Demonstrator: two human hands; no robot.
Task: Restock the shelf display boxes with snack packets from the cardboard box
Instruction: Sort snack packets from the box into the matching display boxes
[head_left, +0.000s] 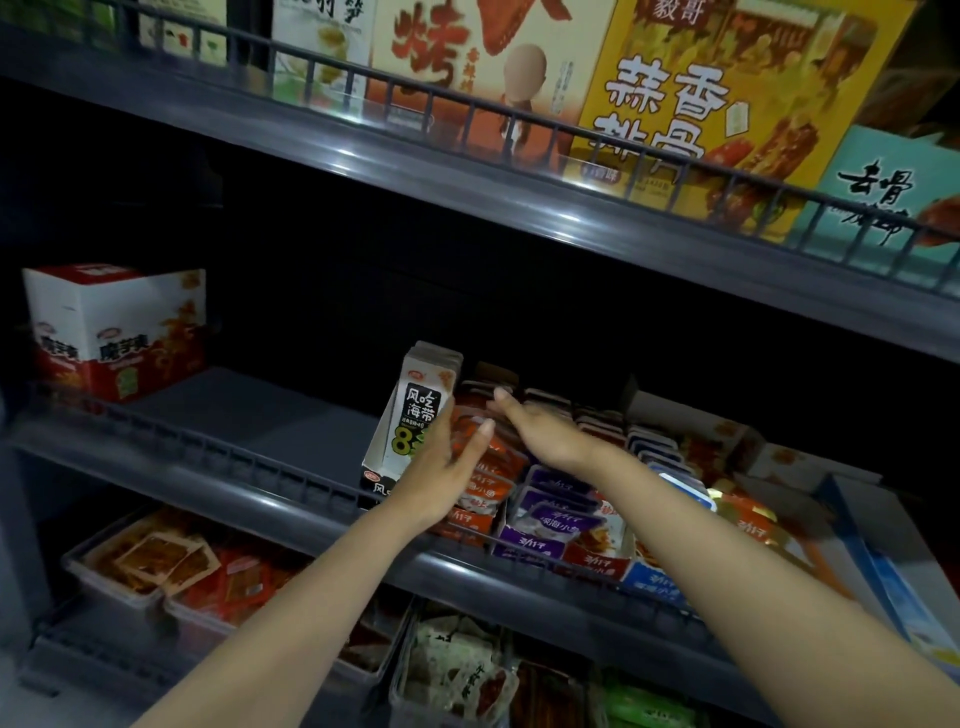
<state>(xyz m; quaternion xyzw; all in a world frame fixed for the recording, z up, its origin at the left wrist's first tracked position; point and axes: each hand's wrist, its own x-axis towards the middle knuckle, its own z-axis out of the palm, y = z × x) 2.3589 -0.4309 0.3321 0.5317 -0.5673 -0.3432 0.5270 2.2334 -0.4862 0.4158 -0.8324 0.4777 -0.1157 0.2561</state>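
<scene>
1. head view, from where i'd stand beside the shelving: the left hand (441, 470) grips a stack of white-and-black packets (423, 395), fingers round its right edge, thumb lying along the side nearest us.
2. the stack stands on end, leaning a little to the right, with its foot inside a low-fronted display box (375, 470) at the rail of the middle shelf (249, 415).
3. the right hand (543, 434) holds nothing. its fingers are straight and its palm faces down on or just over the orange packets (488, 467) in the next row; i can't tell whether it touches them.
4. handling, as i judge it: flat sealed sachets, light one by one, soft and glossy. a bundle like this would likely slide and fan apart if squeezed only at the middle.
5. best hold seems to be across the narrow edges low down, as the left hand has it, so the whole stack stays square. a flat palm against the neighbouring row should keep the packets from toppling sideways.
6. nothing here looks fragile, though sharp creasing could spoil the seals.
7. purple packets (550, 514) fill the rows further right, and a red-and-white carton (114, 332) sits well apart at the shelf's far left.
8. the cardboard box that supplies the packets — i can't pick it out for certain.
</scene>
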